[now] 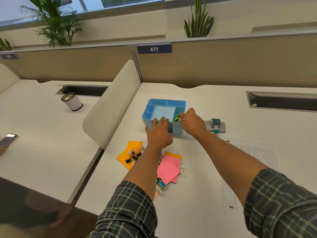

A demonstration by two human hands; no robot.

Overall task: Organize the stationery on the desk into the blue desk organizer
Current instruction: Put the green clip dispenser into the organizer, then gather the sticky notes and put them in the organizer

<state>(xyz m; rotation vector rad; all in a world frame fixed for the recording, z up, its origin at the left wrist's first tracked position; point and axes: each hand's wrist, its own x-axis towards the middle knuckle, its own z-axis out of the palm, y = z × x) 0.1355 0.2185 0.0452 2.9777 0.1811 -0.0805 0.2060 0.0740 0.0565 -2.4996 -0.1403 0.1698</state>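
The blue desk organizer (154, 105) stands on the white desk, with several compartments and a pale blue pad in its middle one. My left hand (158, 132) rests flat with straight fingers on the organizer's front edge. My right hand (192, 122) pinches a small green and yellow item (177, 119) over the organizer's right compartment. In front of me lie pink sticky notes (169, 168), orange sticky notes (133, 148), black binder clips (133, 157), a clear tube (136, 150), paper clips (182, 169) and a small teal box (162, 184).
A grey hole punch (215, 127) sits right of the organizer. A printed sheet (253, 160) lies at the right. A white divider panel (113, 103) bounds the desk's left side; beyond it stands a mesh pen cup (72, 101). A cable slot (281, 101) opens at back right.
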